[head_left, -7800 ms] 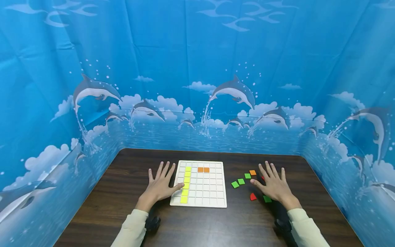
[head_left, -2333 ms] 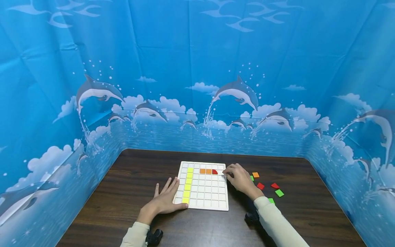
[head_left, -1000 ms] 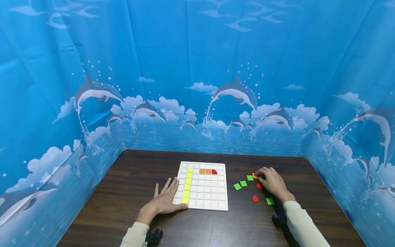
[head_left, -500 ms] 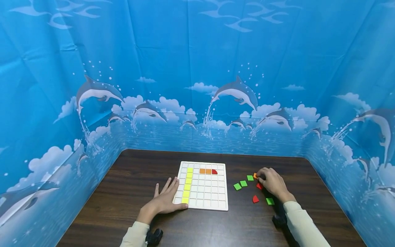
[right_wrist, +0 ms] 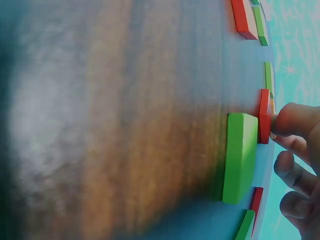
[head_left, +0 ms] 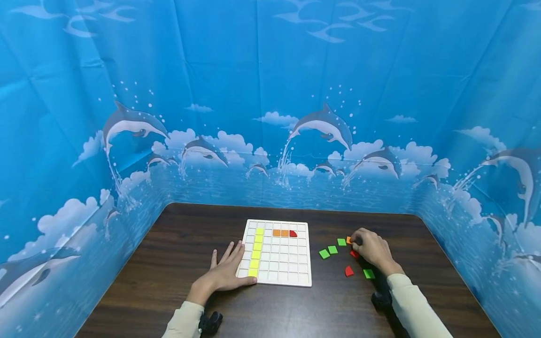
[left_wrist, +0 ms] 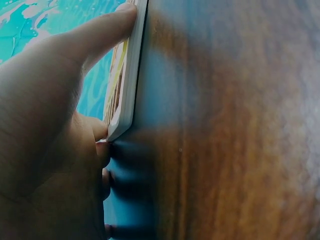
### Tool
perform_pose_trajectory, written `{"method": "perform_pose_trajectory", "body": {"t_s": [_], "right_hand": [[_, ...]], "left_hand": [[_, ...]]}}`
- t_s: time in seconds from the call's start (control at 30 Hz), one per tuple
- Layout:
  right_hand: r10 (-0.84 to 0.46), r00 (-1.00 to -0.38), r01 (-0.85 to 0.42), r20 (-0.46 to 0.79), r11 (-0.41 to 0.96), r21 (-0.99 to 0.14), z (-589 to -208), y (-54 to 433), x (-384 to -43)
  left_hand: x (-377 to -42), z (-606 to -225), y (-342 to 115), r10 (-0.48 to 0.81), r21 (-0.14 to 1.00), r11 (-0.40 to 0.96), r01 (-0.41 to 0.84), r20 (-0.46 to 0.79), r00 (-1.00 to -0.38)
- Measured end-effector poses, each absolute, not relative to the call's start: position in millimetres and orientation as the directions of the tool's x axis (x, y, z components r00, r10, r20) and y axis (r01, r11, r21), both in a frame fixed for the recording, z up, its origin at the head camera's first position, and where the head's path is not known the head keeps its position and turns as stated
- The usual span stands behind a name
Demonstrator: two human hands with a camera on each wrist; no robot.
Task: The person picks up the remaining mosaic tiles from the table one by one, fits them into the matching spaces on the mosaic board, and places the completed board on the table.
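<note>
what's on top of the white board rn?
On the white board: a column of yellow tiles, then two orange tiles and a red piece in a row. The left hand covers the lower-left corner in the head view; can't see what's under it.

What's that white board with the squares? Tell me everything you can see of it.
The white board is squarish and thin, ruled into a grid; its material is unclear. It lies flat on the dark table. On it sit a column of yellow tiles, two orange tiles and a curved-edged red piece. The left hand touches it at its near left corner.
</note>
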State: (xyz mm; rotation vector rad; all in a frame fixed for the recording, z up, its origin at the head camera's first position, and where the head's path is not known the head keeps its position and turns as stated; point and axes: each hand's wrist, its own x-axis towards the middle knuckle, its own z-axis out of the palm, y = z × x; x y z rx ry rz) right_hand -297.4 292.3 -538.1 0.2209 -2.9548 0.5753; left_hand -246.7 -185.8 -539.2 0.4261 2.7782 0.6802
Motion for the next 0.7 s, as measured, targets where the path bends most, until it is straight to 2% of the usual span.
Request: {"method": "perform_pose_trajectory", "body": {"t_s": [0.27, 0.7], "right_hand": [[-0.130, -0.974, -0.195, 0.186, 0.896, -0.399, -537.4, 290.7, -295.1], [-0.151, -0.952, -0.260, 0.268, 0.860, -0.440, -532.1, 271.0, -292.7]], "left_hand": [[-248.3, -541.4, -186.2, 0.325, 0.455, 0.865, 0.211, -0.188, -0.927], [-246.4, -541.1, -187.2, 0.342, 0.499, 0.838, 0.221, -0.165, -0.925]]}}
